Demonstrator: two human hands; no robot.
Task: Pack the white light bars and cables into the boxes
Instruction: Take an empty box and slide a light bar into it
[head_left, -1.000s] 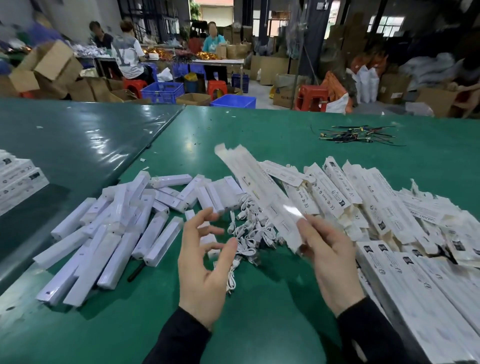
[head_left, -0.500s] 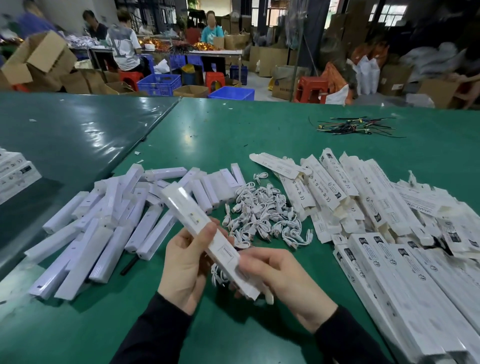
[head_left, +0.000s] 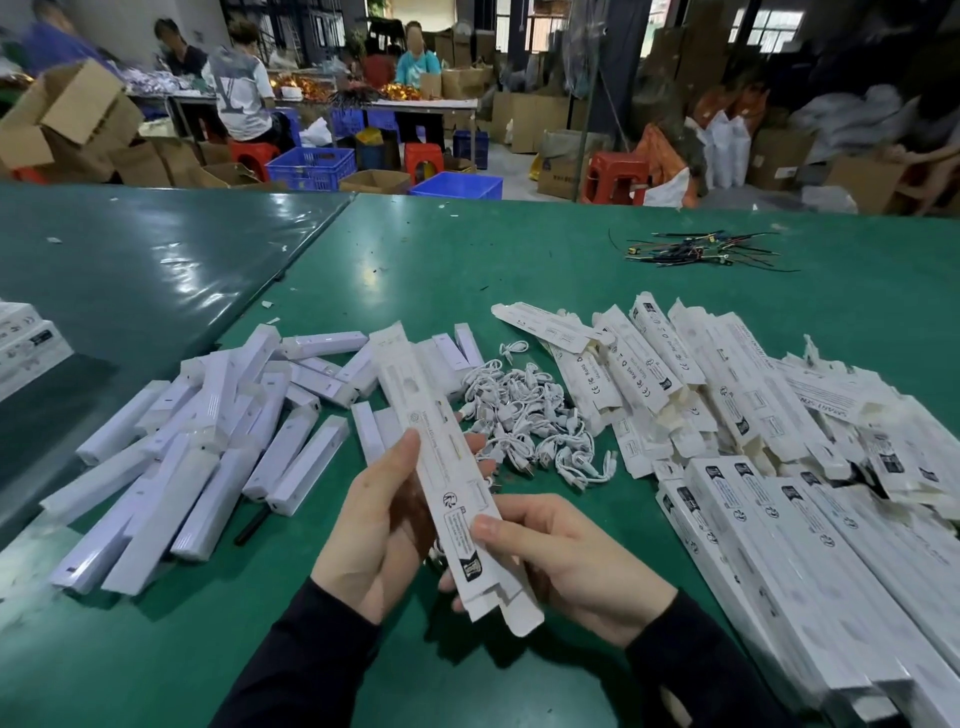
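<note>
Both hands, left hand (head_left: 374, 525) and right hand (head_left: 561, 561), grip one box (head_left: 441, 467); its open flaps beside the right thumb could crease if squeezed.

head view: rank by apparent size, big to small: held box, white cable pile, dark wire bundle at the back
1. Held box, gripped by left hand and right hand; nearest the camera, so inflated.
2. White cable pile.
3. Dark wire bundle; farthest, true size unsure.

A packing workshop or small factory floor. Behind a long green worktable (head_left: 519, 249) piled with white product boxes (head_left: 753, 415), other workers (head_left: 241, 88) sit at a bench among cardboard cartons (head_left: 67, 114), blue plastic crates (head_left: 311, 166) and red stools (head_left: 615, 176).
</note>
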